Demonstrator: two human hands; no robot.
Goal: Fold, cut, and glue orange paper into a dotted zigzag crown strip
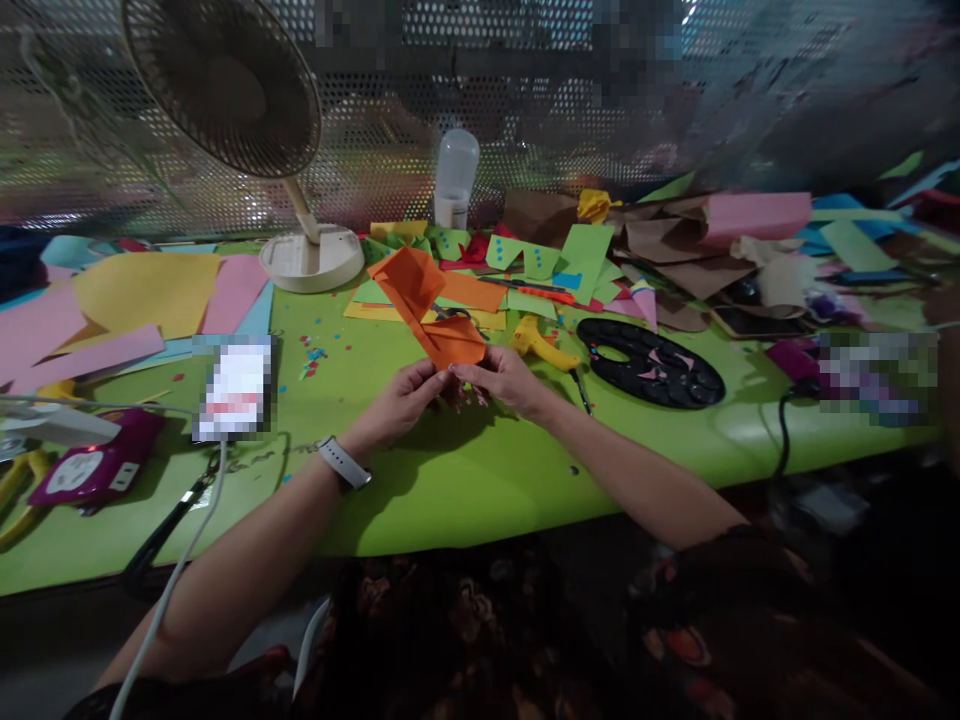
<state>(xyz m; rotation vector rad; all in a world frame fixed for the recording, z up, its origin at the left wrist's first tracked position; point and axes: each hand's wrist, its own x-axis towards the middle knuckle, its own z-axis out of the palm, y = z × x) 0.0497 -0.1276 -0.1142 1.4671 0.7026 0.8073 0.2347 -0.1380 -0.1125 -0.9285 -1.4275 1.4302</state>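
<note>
Paper (456, 345), orange | near edge pinched by both hands (412, 393) (511, 380) | remainder beyond

No legible text, label, brand or number anywhere; phone screen (234, 388) pixelated beyond reading

Grey perforated wall (525, 155) in dim light — a long green table (480, 500) before it.
</note>
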